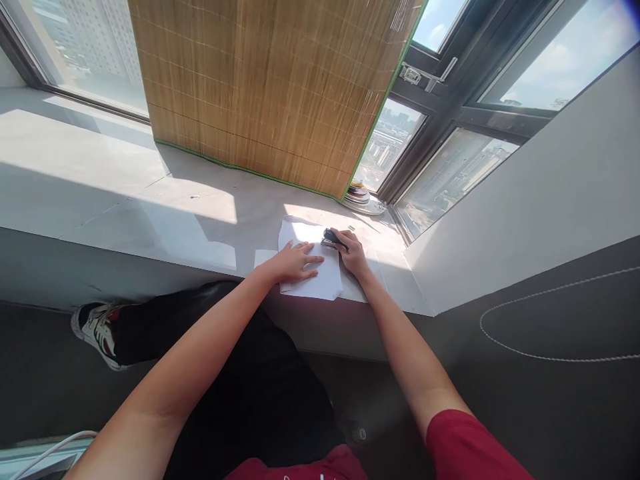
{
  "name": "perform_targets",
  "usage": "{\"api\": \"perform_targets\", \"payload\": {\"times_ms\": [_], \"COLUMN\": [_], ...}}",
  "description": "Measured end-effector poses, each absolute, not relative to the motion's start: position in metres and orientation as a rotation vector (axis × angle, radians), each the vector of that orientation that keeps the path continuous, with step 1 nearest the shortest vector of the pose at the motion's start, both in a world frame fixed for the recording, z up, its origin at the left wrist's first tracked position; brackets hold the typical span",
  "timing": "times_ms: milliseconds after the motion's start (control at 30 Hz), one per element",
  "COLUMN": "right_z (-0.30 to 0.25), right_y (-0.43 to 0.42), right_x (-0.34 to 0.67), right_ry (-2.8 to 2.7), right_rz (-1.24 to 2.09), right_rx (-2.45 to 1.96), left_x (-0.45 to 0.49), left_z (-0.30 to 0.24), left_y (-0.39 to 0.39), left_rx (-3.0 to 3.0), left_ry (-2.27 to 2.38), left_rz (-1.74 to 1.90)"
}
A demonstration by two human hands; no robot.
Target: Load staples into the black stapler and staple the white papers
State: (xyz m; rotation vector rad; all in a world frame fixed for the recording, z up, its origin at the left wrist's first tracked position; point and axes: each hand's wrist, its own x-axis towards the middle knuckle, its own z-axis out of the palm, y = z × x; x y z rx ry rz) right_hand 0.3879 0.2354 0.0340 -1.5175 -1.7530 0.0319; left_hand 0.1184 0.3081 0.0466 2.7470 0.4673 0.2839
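Note:
White paper sheets (313, 285) lie on the window sill near its front edge, their edges slightly uneven. My left hand (295, 261) rests flat on the paper with its fingers spread. A small black stapler (334, 238) is in my right hand (354, 252), its jaw end over the right edge of the paper. Whether the jaws are pressed together on the sheets is too small to tell. Just beyond the stapler, a tiny strip (351, 228), perhaps staples, lies on the sill.
A bamboo blind (270, 87) hangs over the window, its green lower edge at the sill (210, 200). Stacked plates or discs (365, 200) stand in the window corner. A bead chain (500, 343) hangs at the right. My shoe (100, 333) is below at the left.

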Motion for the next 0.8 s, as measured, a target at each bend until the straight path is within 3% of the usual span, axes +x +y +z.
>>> {"api": "perform_targets", "payload": {"times_ms": [567,800], "right_z": [0.057,0.050], "right_y": [0.225,0.224], "right_x": [0.357,0.357], "right_ry": [-1.969,-1.770], "right_rz": [-0.231,-0.243], "right_rx": [-2.024,-1.985], "left_x": [0.116,0.115], "left_z": [0.055,0.054], "left_y": [0.305,0.305], "left_rx": [2.807,2.836], "left_ry": [0.477,0.494], "left_rz": [0.201,0.252]}}
